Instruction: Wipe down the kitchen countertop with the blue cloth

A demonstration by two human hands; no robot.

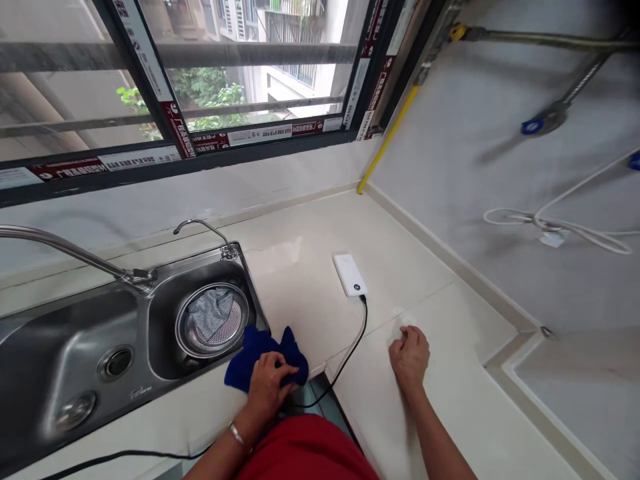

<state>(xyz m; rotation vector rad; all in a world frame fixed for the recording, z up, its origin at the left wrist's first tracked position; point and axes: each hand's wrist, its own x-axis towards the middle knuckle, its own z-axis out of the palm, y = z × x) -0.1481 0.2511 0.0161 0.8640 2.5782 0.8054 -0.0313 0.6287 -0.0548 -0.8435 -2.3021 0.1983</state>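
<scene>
My left hand (270,379) grips a dark blue cloth (241,369) by the sink's front right corner, its thumb and fingers pinched on the fabric. Part of the cloth hangs over the counter edge. On the pale countertop (300,293) rests my right hand (411,355), fingers curled and tips down on the surface. Whether something small is under those fingertips, I cannot make out. A white power bank (350,275) lies flat between the sink and my right hand. From its near end a black cable (357,343) runs over the counter edge towards me.
At the left is a steel double sink (143,333) with a large faucet (75,250) and a slim tap (200,223). A round steel strainer (183,313) in the right basin holds a grey cloth (210,312). A yellow pipe (390,137) runs down at the back corner.
</scene>
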